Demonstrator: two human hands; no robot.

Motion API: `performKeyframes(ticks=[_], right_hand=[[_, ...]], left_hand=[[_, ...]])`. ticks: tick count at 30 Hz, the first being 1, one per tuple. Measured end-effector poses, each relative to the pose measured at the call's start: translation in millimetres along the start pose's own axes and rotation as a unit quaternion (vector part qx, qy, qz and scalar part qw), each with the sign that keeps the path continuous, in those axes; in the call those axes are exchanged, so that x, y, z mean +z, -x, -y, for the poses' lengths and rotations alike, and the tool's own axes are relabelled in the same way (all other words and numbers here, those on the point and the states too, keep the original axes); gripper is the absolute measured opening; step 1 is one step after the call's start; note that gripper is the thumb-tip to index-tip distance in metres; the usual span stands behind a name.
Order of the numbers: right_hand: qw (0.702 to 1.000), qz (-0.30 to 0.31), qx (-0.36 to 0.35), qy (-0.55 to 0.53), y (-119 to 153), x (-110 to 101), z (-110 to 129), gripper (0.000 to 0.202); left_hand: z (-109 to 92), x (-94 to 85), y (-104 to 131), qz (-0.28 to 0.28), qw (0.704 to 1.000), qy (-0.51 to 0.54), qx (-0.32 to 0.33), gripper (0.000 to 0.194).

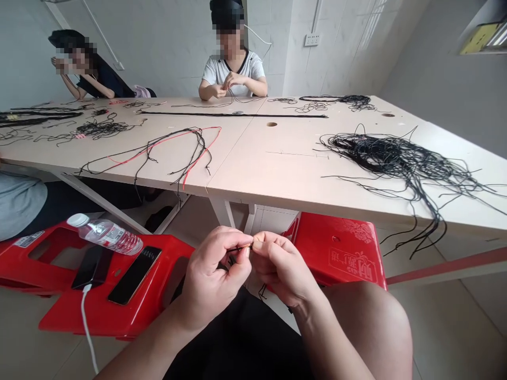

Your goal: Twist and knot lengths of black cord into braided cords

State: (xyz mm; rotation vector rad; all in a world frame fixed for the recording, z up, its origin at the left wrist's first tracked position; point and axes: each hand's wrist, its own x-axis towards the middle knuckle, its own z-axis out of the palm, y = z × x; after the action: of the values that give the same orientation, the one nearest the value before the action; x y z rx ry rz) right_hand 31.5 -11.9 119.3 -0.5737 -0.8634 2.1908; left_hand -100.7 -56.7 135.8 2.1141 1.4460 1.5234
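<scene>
My left hand and my right hand meet above my lap, fingertips almost touching. Between them runs a short piece of black cord, pinched by thumb and forefinger on each side. Most of the cord is hidden behind my fingers, and a few dark ends hang below my right hand. Beyond my hands, black and red cords lie looped on the pale table, some ends drooping over its edge. A large tangled heap of black cord rests on the table's right part.
A red stool at left bears a water bottle, a phone and a dark power bank with a white cable. Another red stool stands under the table edge. Across the table sit two people, handling cords or with hands raised.
</scene>
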Motion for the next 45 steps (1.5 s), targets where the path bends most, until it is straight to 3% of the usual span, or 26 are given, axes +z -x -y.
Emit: performKeyframes(ticks=[3,9,21,25,30,35,39,45], right_hand=[[1.000,0.011,-0.005,-0.028,-0.2,-0.4,-2.8,0.027],[0.986,-0.077,-0.105,0.107,2.4,1.5,-3.8,0.013],[0.947,-0.072,-0.224,0.221,4.8,-2.0,-6.1,0.007],[0.952,-0.070,-0.208,0.214,5.0,-1.4,-4.9,0.010],[0.995,-0.038,-0.072,0.057,2.5,-1.3,-1.8,0.016],[0.999,0.015,0.006,-0.045,3.0,-3.7,-0.6,0.019],[1.000,0.004,-0.009,-0.027,3.5,-3.1,-2.6,0.019],[0.986,-0.039,-0.103,0.122,5.0,-3.6,-4.5,0.023]], left_hand=[[0.7,1.0,0.2,-0.012,1.000,0.021,-0.019,0.031],[-2.6,-0.4,-2.5,-0.022,0.982,0.109,-0.154,0.024],[-2.6,1.3,-2.8,-0.013,0.977,0.142,-0.161,0.024],[-2.5,0.2,-2.9,-0.001,0.975,0.145,-0.166,0.024],[-1.6,-1.3,-2.0,0.018,0.980,0.131,-0.149,0.028],[-2.5,-0.8,-1.5,0.012,0.983,0.130,-0.130,0.027],[-2.6,-1.1,-0.3,0.021,0.979,0.146,-0.141,0.026],[3.8,-2.5,5.4,0.035,0.981,0.130,-0.141,0.028]])
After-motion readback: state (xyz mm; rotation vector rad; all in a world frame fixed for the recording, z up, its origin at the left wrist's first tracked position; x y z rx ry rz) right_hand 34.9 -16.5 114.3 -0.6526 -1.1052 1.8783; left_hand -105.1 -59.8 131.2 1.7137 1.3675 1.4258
